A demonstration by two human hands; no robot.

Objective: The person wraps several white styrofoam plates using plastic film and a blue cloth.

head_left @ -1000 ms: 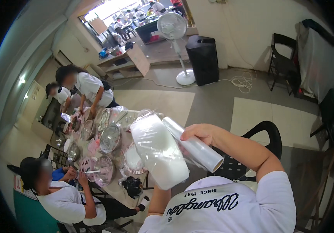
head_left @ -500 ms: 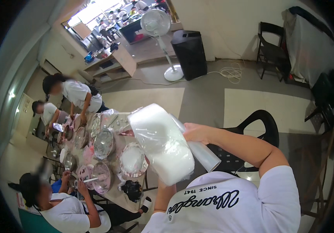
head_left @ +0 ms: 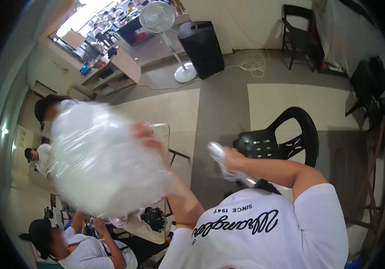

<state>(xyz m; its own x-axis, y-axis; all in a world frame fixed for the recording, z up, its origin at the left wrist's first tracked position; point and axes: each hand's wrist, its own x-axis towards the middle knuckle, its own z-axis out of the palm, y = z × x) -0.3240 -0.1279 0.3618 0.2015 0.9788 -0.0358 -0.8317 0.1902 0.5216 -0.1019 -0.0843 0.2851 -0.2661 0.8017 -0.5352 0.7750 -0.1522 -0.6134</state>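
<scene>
A large, roundish white bundle (head_left: pixel 107 157) covered in shiny clear plastic film is raised at the left, blurred by motion. My left hand (head_left: pixel 146 136) grips its right side, fingers curled over the edge. What is inside the film I cannot make out. In my right hand (head_left: pixel 235 160), closed around its middle, is a roll of clear plastic film (head_left: pixel 216 151), tilted in front of my shirt. Roll and bundle are well apart, and no film stretching between them can be made out.
The bundle hides most of a table (head_left: pixel 162 130) and much of a co-worker behind it. Another co-worker (head_left: pixel 82 249) sits at near left beside a black plastic bag (head_left: pixel 153 218). A black chair (head_left: pixel 286 139) stands close to my right arm; a fan (head_left: pixel 157 20) and black speaker (head_left: pixel 201 48) stand beyond.
The bundle has swung left and up, away from the roll, and now covers the bowls on the table. My left hand's fingers have come into sight. The right hand still holds the roll.
</scene>
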